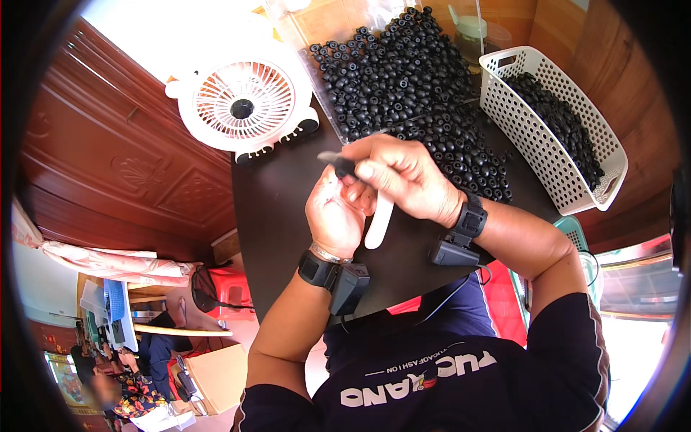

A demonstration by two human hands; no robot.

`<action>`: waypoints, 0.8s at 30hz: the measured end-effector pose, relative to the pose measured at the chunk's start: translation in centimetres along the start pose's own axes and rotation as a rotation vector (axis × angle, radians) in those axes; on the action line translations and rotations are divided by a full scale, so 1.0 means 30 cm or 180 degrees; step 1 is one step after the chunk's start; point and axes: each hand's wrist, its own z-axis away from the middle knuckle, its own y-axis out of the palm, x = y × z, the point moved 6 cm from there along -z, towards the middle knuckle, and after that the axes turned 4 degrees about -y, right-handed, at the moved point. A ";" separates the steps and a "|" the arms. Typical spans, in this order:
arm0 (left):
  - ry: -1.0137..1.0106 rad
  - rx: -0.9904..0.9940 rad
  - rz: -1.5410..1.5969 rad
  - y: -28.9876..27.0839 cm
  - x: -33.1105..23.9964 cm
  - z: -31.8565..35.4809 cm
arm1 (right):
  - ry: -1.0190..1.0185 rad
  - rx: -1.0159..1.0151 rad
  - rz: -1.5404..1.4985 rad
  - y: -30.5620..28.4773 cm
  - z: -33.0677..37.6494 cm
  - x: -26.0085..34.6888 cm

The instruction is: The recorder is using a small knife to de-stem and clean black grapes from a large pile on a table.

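Note:
Both hands meet above the dark table (281,216). My right hand (407,176) grips a small knife with a white handle (379,219); its thin blade (330,156) points left past the fingers. My left hand (333,216) holds a small black round piece (344,167) against the blade, pinched between thumb and fingers. A large heap of similar small black round pieces (403,86) lies on the table just behind the hands. Each wrist carries a black band with a small black box hanging from it.
A white slotted basket (558,147) partly filled with black pieces stands at the right. A small white desk fan (243,104) sits at the back left edge. A clear jar with a pale green lid (471,32) stands behind the heap. Another person sits far below left.

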 end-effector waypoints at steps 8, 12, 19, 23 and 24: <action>0.0157 -0.0432 0.0070 -0.067 -0.026 0.004 | -0.1243 0.0209 0.1928 0.048 -0.005 0.065; 0.0190 -0.1141 0.0139 -0.090 -0.011 -0.005 | -0.1208 0.0171 0.1987 0.044 0.001 0.067; -0.0196 -0.0661 0.0088 -0.097 0.006 0.015 | -0.0925 0.0037 0.1894 0.004 -0.010 0.045; 0.0029 -0.0658 -0.0528 -0.039 -0.025 0.006 | -0.0576 -0.0238 0.1715 -0.056 -0.021 0.013; 0.0129 -0.0896 -0.0538 -0.038 -0.046 0.010 | -0.0484 -0.0390 0.1935 -0.078 -0.026 0.001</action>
